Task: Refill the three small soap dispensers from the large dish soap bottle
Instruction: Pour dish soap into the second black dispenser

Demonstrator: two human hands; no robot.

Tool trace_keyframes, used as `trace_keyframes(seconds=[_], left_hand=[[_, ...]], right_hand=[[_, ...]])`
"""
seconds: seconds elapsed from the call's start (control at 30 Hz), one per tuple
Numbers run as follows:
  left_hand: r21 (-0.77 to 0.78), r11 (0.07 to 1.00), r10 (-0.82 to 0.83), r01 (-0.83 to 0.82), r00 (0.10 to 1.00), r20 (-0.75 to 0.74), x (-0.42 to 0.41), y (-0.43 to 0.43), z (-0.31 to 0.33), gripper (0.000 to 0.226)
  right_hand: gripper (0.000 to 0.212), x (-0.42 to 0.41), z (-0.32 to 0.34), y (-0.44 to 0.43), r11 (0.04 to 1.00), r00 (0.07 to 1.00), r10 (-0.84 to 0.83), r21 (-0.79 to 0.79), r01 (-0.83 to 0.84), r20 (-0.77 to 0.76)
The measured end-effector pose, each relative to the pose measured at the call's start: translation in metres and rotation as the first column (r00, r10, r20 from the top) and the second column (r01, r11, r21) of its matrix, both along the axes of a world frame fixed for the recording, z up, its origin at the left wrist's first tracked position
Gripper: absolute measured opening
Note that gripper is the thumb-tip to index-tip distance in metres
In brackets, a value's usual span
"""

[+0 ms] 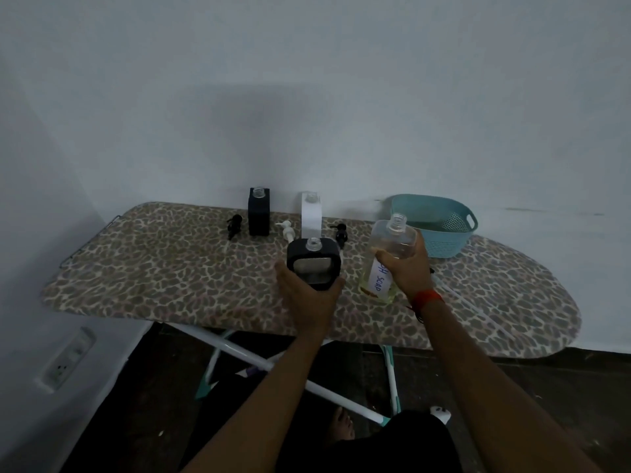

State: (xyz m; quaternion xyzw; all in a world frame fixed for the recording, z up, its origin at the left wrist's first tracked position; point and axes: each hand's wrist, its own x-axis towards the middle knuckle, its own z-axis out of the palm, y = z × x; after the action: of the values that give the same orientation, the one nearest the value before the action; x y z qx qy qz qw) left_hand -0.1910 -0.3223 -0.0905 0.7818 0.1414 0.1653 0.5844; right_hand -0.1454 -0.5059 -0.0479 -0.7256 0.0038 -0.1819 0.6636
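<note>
My left hand (307, 298) grips a black-framed small dispenser (313, 262) with a clear window and an open neck, held just above the ironing board (170, 268). My right hand (408, 271) holds the large clear soap bottle (386, 257) by its middle; it is uncapped, leans slightly left and carries a white handwritten label. A dark square dispenser (258, 211) and a white dispenser (311, 215) stand uncapped at the back of the board. Three pump heads lie loose: black (234, 225), white (286, 228) and black (340, 232).
A teal perforated basket (440, 227) sits at the back right of the leopard-print board, close to the wall. The board's white crossed legs (246, 356) show below. A wall socket (68, 360) is low on the left wall. My foot is on the dark floor.
</note>
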Motion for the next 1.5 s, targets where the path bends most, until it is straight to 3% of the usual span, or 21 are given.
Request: trace_keyframes(seconds=[0.17, 0.27, 0.33, 0.4, 0.53, 0.67, 0.77, 0.87, 1.0, 1.13, 1.27, 1.4, 1.5], left_hand=[[0.016, 0.989, 0.145, -0.144, 0.988, -0.060, 0.019, -0.029, 0.006, 0.138], [0.060, 0.988, 0.148, -0.144, 0.986, -0.073, 0.036, -0.017, 0.007, 0.137], [0.099, 0.993, 0.067, -0.064, 0.997, -0.030, 0.046, 0.001, 0.005, 0.133], [0.106, 0.987, -0.126, 0.121, 0.991, 0.043, 0.053, 0.026, 0.001, 0.123], [0.084, 0.884, -0.464, 0.459, 0.885, 0.044, 0.055, 0.083, -0.007, 0.108], [0.024, 0.853, -0.521, 0.521, 0.850, 0.076, 0.046, 0.117, -0.020, 0.103], [0.014, 0.866, -0.499, 0.500, 0.862, 0.093, 0.036, 0.114, -0.016, 0.103], [0.022, 0.873, -0.487, 0.488, 0.866, 0.117, 0.032, 0.108, -0.011, 0.113], [0.064, 0.902, -0.431, 0.427, 0.888, 0.159, 0.031, 0.114, -0.012, 0.108], [0.115, 0.887, -0.461, 0.448, 0.878, 0.133, 0.035, 0.117, -0.012, 0.112], [0.115, 0.869, -0.494, 0.481, 0.855, 0.156, 0.035, 0.117, -0.013, 0.114], [0.186, 0.841, -0.539, 0.508, 0.816, 0.209, 0.035, 0.114, -0.014, 0.099], [0.212, 0.839, -0.540, 0.500, 0.812, 0.222, 0.033, 0.115, -0.011, 0.105]], right_hand=[[0.057, -0.002, 0.000, 0.001, 1.000, 1.000, 0.002, -0.002, -0.002, 0.015], [0.056, -0.002, 0.001, 0.001, 1.000, 1.000, 0.000, -0.007, 0.000, 0.010], [0.056, -0.001, 0.000, 0.001, 1.000, 1.000, 0.005, -0.001, -0.005, 0.012], [0.056, 0.000, -0.001, 0.000, 1.000, 1.000, 0.009, 0.004, -0.009, 0.011], [0.057, 0.002, -0.002, 0.000, 1.000, 1.000, 0.001, -0.005, -0.001, 0.002], [0.060, 0.007, -0.001, -0.002, 0.997, 1.000, -0.017, -0.073, 0.015, -0.022], [0.063, 0.012, 0.010, 0.005, 0.972, 0.998, -0.013, -0.234, -0.003, -0.067], [0.061, 0.016, 0.023, 0.020, 0.923, 0.992, 0.035, -0.376, -0.078, -0.121], [0.059, 0.022, 0.036, 0.037, 0.841, 0.986, 0.098, -0.518, -0.153, -0.133], [0.063, 0.027, 0.050, 0.043, 0.707, 0.975, 0.169, -0.672, -0.220, -0.141], [0.068, 0.031, 0.070, 0.042, 0.578, 0.958, 0.233, -0.768, -0.276, -0.169], [0.071, 0.035, 0.085, 0.047, 0.444, 0.947, 0.259, -0.847, -0.292, -0.191], [0.072, 0.038, 0.091, 0.053, 0.358, 0.937, 0.259, -0.878, -0.317, -0.233]])
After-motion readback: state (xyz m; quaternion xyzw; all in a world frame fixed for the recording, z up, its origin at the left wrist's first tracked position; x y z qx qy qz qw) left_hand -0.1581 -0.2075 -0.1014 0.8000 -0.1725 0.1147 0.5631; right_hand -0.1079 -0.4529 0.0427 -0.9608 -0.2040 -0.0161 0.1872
